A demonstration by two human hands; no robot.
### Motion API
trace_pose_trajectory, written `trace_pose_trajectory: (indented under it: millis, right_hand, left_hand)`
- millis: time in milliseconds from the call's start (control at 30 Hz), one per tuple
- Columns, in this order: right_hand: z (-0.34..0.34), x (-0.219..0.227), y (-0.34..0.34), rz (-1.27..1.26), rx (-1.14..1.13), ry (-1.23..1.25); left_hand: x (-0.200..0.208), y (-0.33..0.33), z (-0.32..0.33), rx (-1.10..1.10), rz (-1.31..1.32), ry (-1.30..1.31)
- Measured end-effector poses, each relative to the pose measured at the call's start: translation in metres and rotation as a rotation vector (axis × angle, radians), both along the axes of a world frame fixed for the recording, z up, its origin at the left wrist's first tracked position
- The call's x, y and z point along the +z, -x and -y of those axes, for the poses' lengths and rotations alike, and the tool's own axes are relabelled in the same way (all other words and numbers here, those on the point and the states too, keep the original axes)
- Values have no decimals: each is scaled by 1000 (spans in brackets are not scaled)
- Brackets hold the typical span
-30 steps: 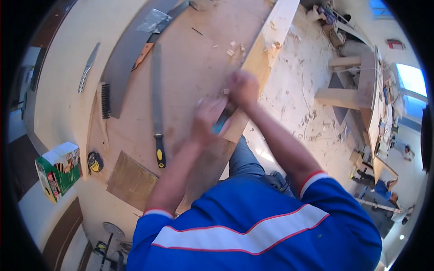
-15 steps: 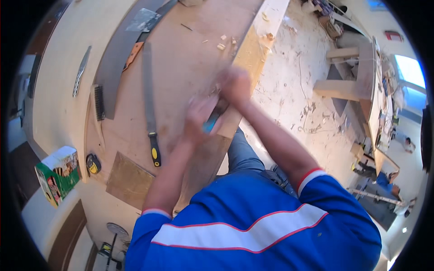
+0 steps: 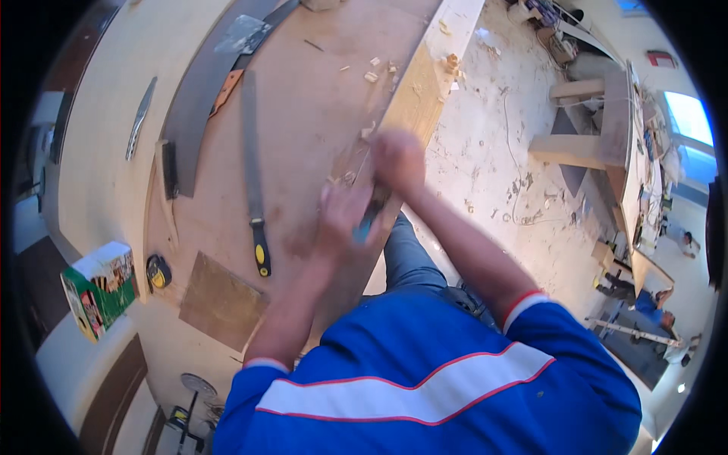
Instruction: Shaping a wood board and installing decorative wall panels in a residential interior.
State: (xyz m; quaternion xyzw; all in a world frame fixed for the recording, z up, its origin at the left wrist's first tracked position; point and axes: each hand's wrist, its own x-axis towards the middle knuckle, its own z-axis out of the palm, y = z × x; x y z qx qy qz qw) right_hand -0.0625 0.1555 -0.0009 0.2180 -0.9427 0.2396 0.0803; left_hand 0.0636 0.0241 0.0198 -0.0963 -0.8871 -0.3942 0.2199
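Where Wood Shavings Gather, a Level Stroke Counts

While I watch from behind the worker, taking twelve o'clock as straight ahead of them, both hands sit at the dial's centre on what looks like a hand plane, dark with a teal part. It lies over the near stretch of a long pale board, which runs off toward one o'clock along the edge of the workbench. The left hand is wrapped about the tool's near end, fingers curled around it. The right hand is balled into a fist at the far end and seems to grip it there, though blur hides the fingertips from me.

To do this well, I'd lean on the front at the start of a pass and shift weight to the back near its end, sole flat throughout. The wood curl just past the left fingers is best brushed off, lest it slip underneath; those at one o'clock deserve the same. The wire brush at nine and the tape measure between eight and nine lie well apart, but the flat file between nine and ten has its handle near the left forearm, so I'd mind that elbow.
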Motion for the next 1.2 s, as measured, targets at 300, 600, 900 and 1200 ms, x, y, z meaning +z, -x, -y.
trace_pose_trajectory:
  millis: [300, 600, 900, 1200]
  right_hand:
    - [-34, -9, 108, -9, -108, 117]
    - [-22, -11, -53, -20, 16, 90]
    - [-31, 4, 63, 47, -156, 56]
    - [-55, -3, 69, -10, -168, 106]
  left_hand:
    - [-36, 86, -39, -22, -37, -33]
    - [-22, -47, -24, -26, 54, 39]
    - [0, 62, -32, -58, 46, -35]
    - [-41, 47, -57, -108, 67, -47]
